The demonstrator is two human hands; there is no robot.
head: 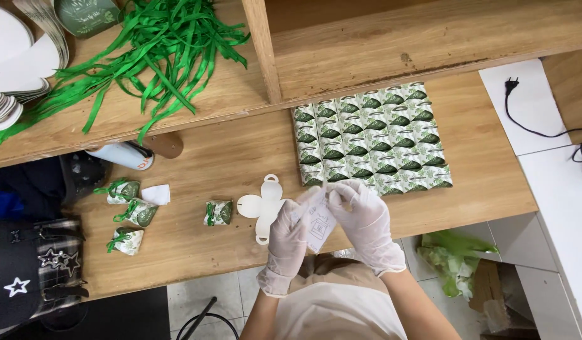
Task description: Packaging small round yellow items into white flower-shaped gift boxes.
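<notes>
Both my hands wear thin white gloves. My left hand [287, 236] and my right hand [364, 217] together pinch a small white packet with a printed label [318, 228] over the front edge of the wooden table [221, 157]. A flat white die-cut box blank [264, 208] lies just left of my left hand. Behind my hands, a tight block of several green-and-white patterned packets [371, 137] lies on the table.
Finished small green pouches tied with ribbon [130, 214] and one more pouch [218, 213] sit at the left. Loose green ribbons [158, 56] and stacked white blanks [17, 69] lie on the upper shelf. A white tube [123, 155], a black cable [536, 123] and a green bag [454, 258] are nearby.
</notes>
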